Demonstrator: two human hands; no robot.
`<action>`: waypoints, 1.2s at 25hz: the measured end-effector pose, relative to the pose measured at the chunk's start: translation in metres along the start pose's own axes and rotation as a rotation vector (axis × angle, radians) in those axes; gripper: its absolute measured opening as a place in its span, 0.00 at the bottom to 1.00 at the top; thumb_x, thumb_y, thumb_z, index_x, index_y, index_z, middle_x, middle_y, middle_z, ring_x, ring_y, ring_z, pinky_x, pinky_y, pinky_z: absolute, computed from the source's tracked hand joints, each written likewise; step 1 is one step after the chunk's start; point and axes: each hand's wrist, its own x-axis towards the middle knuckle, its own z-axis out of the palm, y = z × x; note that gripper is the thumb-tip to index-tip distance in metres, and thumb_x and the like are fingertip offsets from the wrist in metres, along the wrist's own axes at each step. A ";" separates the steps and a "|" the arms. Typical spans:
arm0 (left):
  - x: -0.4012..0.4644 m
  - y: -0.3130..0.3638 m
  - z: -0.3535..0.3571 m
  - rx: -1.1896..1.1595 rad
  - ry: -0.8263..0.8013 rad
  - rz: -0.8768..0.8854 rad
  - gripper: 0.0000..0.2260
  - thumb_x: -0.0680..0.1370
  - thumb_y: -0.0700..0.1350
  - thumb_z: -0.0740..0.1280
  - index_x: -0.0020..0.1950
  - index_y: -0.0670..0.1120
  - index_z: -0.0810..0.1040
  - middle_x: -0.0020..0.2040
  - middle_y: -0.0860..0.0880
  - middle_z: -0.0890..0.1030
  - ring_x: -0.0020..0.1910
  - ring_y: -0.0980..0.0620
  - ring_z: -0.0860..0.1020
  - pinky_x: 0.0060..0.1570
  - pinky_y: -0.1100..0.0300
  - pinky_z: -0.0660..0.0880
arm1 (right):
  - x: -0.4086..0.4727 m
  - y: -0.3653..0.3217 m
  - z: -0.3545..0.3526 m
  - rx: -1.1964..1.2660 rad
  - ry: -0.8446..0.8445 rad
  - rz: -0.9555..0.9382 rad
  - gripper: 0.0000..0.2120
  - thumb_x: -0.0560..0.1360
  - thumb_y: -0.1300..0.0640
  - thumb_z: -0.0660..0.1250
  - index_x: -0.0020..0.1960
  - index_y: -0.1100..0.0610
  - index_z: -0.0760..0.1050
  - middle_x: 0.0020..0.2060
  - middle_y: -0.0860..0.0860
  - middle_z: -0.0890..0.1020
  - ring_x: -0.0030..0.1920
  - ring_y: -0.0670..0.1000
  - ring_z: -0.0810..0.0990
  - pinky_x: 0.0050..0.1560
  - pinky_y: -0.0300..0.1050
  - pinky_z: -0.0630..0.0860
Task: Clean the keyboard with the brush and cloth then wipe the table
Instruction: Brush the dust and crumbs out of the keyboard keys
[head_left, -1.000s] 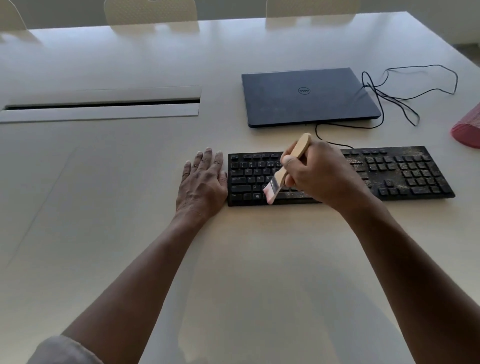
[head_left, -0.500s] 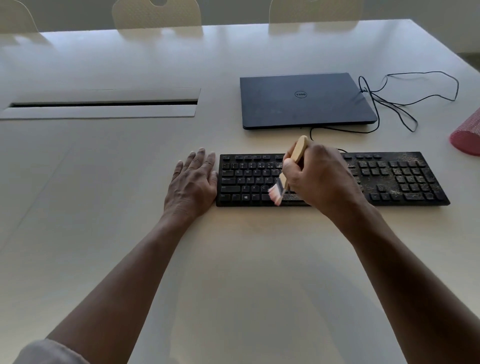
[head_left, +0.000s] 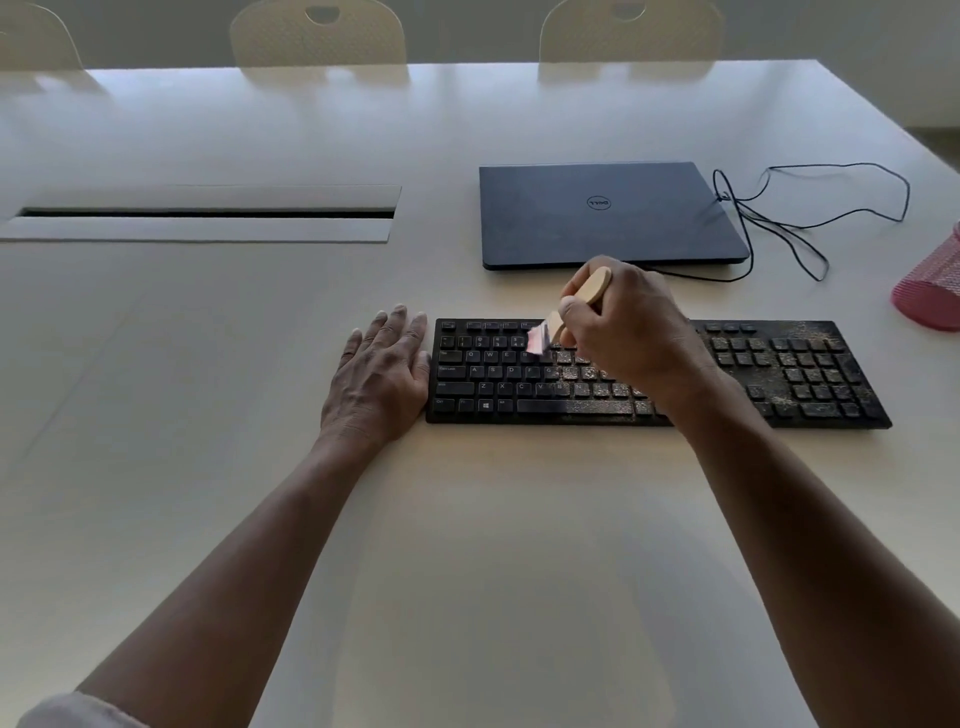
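Brushing is under way and looks partly done: the keyboard lies on the table just in front of the closed laptop, and its keys left of the brush look mostly dark and clear, while those to the right, number pad included, carry a heavy speckling of pale grit. By my reading, most of the keyboard is yet to be swept, and the cloth pass and the table wipe have not begun. No cloth can be picked out for certain; a pink object sits at the frame edge, well right of the keyboard, and what it is I cannot tell.

The right hand has its fingers curled round the wooden brush handle, thumb pressed along it, bristles blurred over the upper key rows. The left hand lies flat on the table, fingers straight and slightly spread, its edge against the keyboard's left end, seemingly steadying it
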 end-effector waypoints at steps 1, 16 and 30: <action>0.000 0.000 0.000 0.000 0.000 0.001 0.24 0.85 0.52 0.51 0.82 0.53 0.56 0.82 0.51 0.53 0.81 0.54 0.50 0.79 0.54 0.45 | 0.002 -0.002 -0.004 -0.001 -0.034 0.014 0.04 0.79 0.57 0.66 0.49 0.54 0.79 0.37 0.51 0.84 0.36 0.50 0.85 0.33 0.39 0.79; 0.000 0.000 -0.001 0.006 -0.011 -0.001 0.24 0.85 0.53 0.51 0.82 0.54 0.55 0.82 0.52 0.52 0.81 0.54 0.49 0.79 0.54 0.45 | 0.023 -0.009 -0.012 -0.060 0.016 -0.003 0.07 0.82 0.54 0.65 0.55 0.56 0.79 0.42 0.54 0.85 0.38 0.52 0.85 0.42 0.48 0.85; -0.001 0.000 -0.002 -0.003 -0.005 0.012 0.25 0.85 0.53 0.51 0.82 0.53 0.55 0.82 0.51 0.52 0.81 0.54 0.49 0.79 0.54 0.45 | 0.021 -0.012 -0.010 -0.212 0.034 0.044 0.08 0.82 0.56 0.64 0.52 0.58 0.79 0.40 0.54 0.84 0.38 0.55 0.83 0.40 0.49 0.82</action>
